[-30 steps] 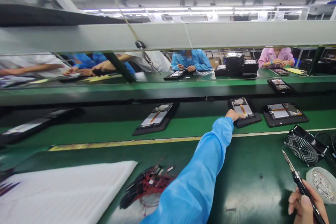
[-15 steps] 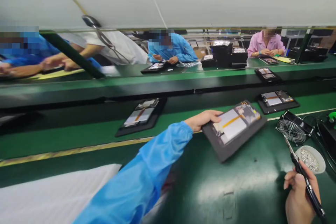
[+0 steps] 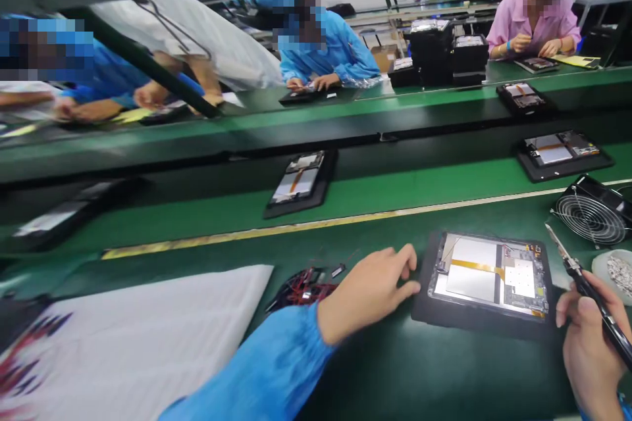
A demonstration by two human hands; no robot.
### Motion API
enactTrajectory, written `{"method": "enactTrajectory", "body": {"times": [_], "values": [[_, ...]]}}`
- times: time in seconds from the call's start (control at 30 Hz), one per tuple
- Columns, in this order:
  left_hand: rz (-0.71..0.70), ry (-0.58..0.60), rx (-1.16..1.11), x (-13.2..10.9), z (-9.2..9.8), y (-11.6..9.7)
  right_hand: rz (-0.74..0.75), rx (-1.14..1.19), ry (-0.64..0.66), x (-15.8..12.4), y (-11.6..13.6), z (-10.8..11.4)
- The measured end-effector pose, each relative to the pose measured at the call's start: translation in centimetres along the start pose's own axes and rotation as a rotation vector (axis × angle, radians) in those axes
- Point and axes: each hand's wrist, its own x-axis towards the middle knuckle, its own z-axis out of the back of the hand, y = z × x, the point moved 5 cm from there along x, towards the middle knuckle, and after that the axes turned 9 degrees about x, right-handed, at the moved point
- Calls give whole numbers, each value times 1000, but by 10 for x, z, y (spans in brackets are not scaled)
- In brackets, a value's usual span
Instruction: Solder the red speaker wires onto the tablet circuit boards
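A black tray (image 3: 429, 316) lies flat on the green bench in front of me. It carries an opened tablet (image 3: 491, 274) with a silver panel, an orange ribbon cable and a circuit board. My left hand (image 3: 368, 289), in a blue sleeve, has its fingers curled on the tray's left edge. My right hand (image 3: 590, 348) at the lower right is closed around a black soldering iron (image 3: 592, 299). The iron's tip points up and to the left, just off the tray's right edge.
A bundle of red and black wires (image 3: 303, 283) and a white foam sheet (image 3: 148, 335) lie to the left. A small fan (image 3: 592, 217) and a white dish of metal bits (image 3: 615, 270) sit at the right. More trays (image 3: 301, 184) ride the conveyor. Co-workers sit across the line.
My left hand pulled the tray with the tablet off the conveyor, carried it tilted toward me and set it flat on the bench. My view dropped lower. The right hand kept the iron.
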Motion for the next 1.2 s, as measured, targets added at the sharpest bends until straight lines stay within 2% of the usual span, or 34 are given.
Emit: {"method": "enactTrajectory", "body": {"times": [0.1, 0.2, 0.27, 0.33, 0.47, 0.53, 0.63, 0.77, 0.9, 1.07, 1.2], "values": [[-23, 140, -29, -28, -10, -1, -1, -20, 12, -1, 2, -4], [-34, 297, -236, -32, -23, -11, -8, -64, 39, -2, 4, -8], [-55, 339, -342, -28, -33, -20, -17, -92, 54, -3, 5, -11], [-128, 252, -293, -22, -40, -29, -12, -107, 56, -4, 7, -12], [-427, -151, 26, -22, -42, -53, 4, -129, 56, -6, 12, -12], [-502, -274, 149, -25, -42, -60, 1, -142, 56, -7, 13, -11], [-488, -293, 249, -25, -42, -62, 0, -148, 55, -7, 14, -11], [-460, -288, 258, -21, -46, -60, 6, -143, 63, -7, 15, -12], [-512, -296, 295, -18, -49, -61, 15, -135, 79, -7, 17, -12], [-549, -332, 240, -18, -43, -61, 12, -152, 74, -8, 19, -13], [-560, -385, 203, -17, -47, -79, 21, -157, 78, -7, 19, -15]]}}
